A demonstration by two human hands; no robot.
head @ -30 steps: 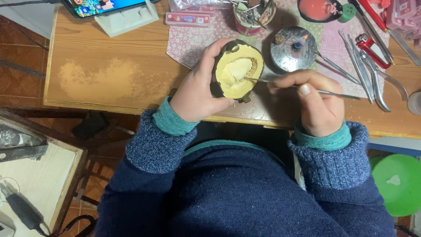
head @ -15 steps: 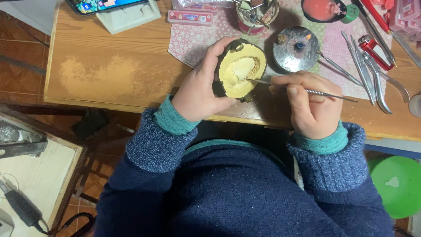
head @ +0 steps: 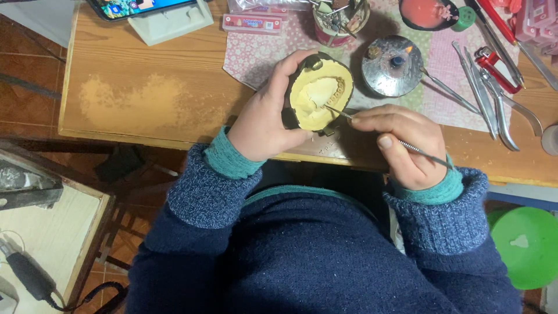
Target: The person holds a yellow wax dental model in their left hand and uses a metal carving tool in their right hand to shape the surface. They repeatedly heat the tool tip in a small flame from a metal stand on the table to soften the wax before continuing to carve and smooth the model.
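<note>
Here our left hand (head: pixel 264 125) cups the yellow plaster mould (head: pixel 317 96) by its dark rim — brittle, we judge — while our right hand (head: pixel 401 145) pinches a thin metal pick (head: pixel 372 129).

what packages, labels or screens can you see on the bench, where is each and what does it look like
Phone screen: top left edge of the bench, lit, colourful picture, propped on a pale grey stand.
Flat box: right of the stand, long narrow rectangle, clear with a pink label.
Pink packs: top right corner, stacked, cut off by the frame.
</note>
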